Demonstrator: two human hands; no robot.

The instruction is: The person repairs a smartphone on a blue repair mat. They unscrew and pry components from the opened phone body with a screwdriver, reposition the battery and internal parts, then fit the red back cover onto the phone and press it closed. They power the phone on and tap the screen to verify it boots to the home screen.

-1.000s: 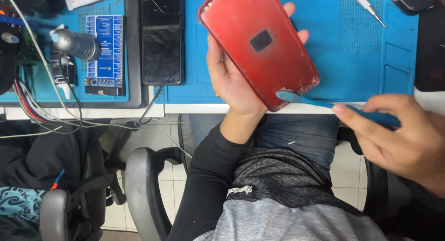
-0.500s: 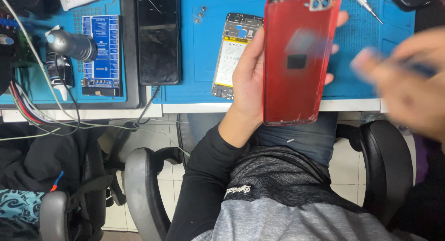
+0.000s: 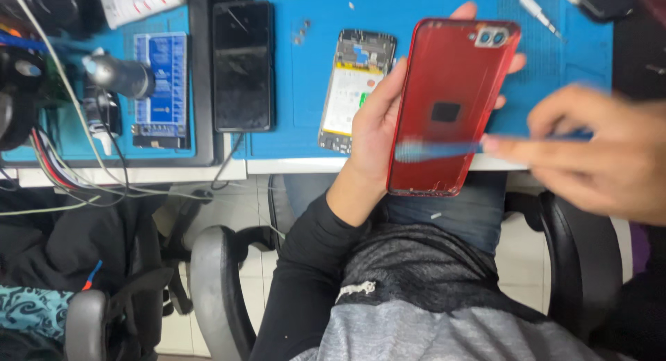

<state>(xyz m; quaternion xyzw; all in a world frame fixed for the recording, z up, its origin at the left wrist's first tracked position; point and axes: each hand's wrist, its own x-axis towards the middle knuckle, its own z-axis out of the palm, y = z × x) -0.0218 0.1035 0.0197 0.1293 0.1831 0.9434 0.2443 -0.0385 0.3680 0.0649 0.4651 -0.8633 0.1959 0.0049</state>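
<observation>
Left hand (image 3: 374,135) grips the red phone back cover (image 3: 451,104) upright by its edge, above the lap. Right hand (image 3: 603,153) pinches a blurred blue pry tool (image 3: 444,150) lying across the cover. Beyond, on the blue table (image 3: 305,83), lies an opened phone (image 3: 355,90).

**Count on the Bench**

Showing now: one glossy red phone back cover (image 3: 451,104), one opened phone body with a yellow battery (image 3: 355,90), one black slab phone (image 3: 242,66), one blurred blue flat tool (image 3: 444,150), one silver screwdriver (image 3: 533,10), two hands.
</observation>
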